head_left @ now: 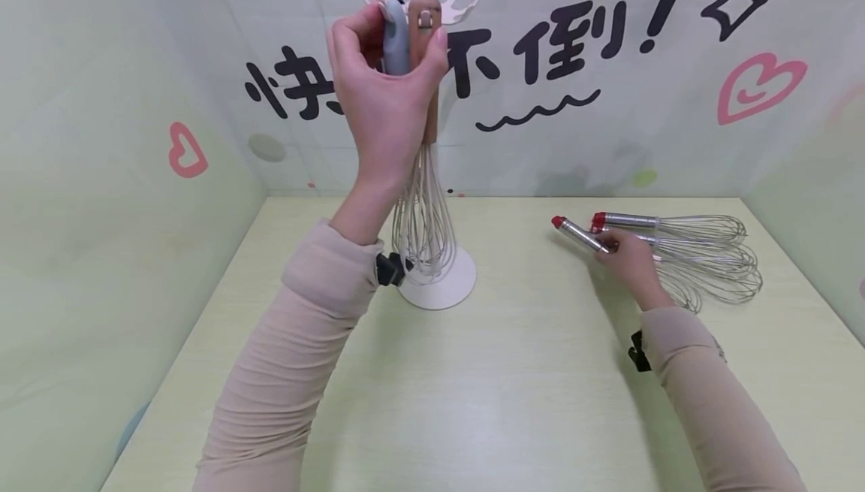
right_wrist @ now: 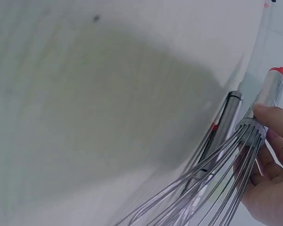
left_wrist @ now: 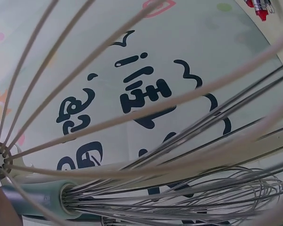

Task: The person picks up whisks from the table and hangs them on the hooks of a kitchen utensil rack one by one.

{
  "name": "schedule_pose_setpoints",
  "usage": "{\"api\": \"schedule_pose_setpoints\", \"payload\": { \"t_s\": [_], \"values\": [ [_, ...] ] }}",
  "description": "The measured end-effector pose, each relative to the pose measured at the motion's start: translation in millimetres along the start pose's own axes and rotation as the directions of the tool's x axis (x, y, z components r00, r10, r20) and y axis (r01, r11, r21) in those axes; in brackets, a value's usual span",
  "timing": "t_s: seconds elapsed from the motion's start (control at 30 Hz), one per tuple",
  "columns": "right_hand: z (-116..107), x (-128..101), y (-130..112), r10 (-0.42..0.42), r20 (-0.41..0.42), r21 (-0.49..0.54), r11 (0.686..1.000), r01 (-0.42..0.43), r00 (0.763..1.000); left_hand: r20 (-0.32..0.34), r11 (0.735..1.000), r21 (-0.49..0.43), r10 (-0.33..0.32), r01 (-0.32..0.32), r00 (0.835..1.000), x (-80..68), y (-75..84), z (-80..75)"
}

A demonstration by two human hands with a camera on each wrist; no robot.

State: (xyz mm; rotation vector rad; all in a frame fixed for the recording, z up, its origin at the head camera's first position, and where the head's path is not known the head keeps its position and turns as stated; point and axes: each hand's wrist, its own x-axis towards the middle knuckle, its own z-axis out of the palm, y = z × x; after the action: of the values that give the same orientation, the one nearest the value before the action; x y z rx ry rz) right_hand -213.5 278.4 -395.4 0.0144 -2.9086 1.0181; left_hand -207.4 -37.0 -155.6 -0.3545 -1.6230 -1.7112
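At the top of a white stand [head_left: 442, 297] with hooks, my left hand [head_left: 388, 101] holds a whisk with a blue-grey handle [head_left: 396, 41]. The thumb lies against a brown whisk handle [head_left: 426, 7] beside it. Beige wires [left_wrist: 85, 66] fan out close up in the left wrist view, in front of a green-handled whisk [left_wrist: 42, 200] with steel wires. On the right, my right hand [head_left: 631, 263] grips a steel whisk [right_wrist: 269, 92] with a red tip, by its handle near the wires. The palm side partly hides behind the handle.
More steel whisks [head_left: 631, 220] with red-tipped handles lie at the table's right side, wires pointing right. A cloth backdrop [head_left: 541, 154] with black lettering and pink hearts stands behind the pale table [head_left: 513, 387].
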Motion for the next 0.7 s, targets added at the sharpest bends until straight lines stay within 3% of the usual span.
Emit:
{"api": "schedule_pose_setpoints", "payload": {
  "t_s": [0.4,0.7],
  "values": [
    [-1,3,-25,0.000,-0.024,0.049,0.999,0.002,1.000,0.002,0.999,0.011,-0.052,0.052,0.999,0.9,7.4,-0.7],
    [-6,4,-45,0.013,-0.045,0.123,0.992,-0.007,0.999,-0.013,0.992,0.023,-0.122,0.123,0.992,0.2,23.0,0.6]
  ]
}}
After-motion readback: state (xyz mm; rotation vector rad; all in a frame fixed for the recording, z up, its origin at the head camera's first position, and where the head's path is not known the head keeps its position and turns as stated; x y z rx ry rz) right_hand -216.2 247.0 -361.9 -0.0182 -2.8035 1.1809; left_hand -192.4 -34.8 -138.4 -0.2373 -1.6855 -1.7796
